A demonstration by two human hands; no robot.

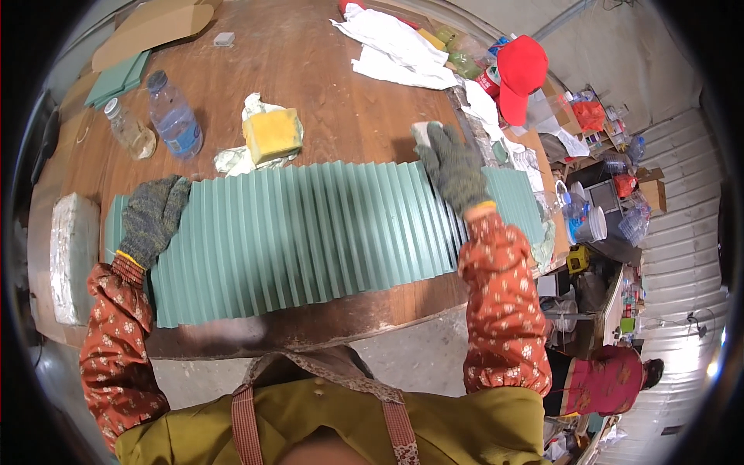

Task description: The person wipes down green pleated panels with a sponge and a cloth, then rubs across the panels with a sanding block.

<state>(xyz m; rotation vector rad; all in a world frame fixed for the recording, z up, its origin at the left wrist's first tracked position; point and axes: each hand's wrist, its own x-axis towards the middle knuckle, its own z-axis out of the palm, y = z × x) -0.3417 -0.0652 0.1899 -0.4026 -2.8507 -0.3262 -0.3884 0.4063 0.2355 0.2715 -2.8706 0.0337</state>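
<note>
My left hand [151, 219], in a nubby grey knit glove, lies flat and spread on the left end of the pleated sheet [310, 236], pressing rather than clasping. My right hand [452, 167], gloved the same, rests palm-down on the sheet's upper right part; its fingers are curled over a small pale block [425, 130] at the far edge, though I cannot tell how firmly they hold it. The sheet is pale green, thin, folded into many sharp, even ridges like an accordion, and it stretches across the near part of the table [310, 70] between my two hands. Both forearms wear rust-coloured floral sleeves with gathered cuffs.

The table is round, brown wood with a worn, glossy top. Just beyond the sheet sits a yellow sponge [272, 134], squarish and porous, on crumpled whitish paper. Left of it stand two clear plastic bottles [174, 116]. Flat green sheets [116, 80] and brown cardboard lie at the far left. A white foam slab [70, 256] rests by my left arm. A red cap [519, 74] sits at the far right edge.
</note>
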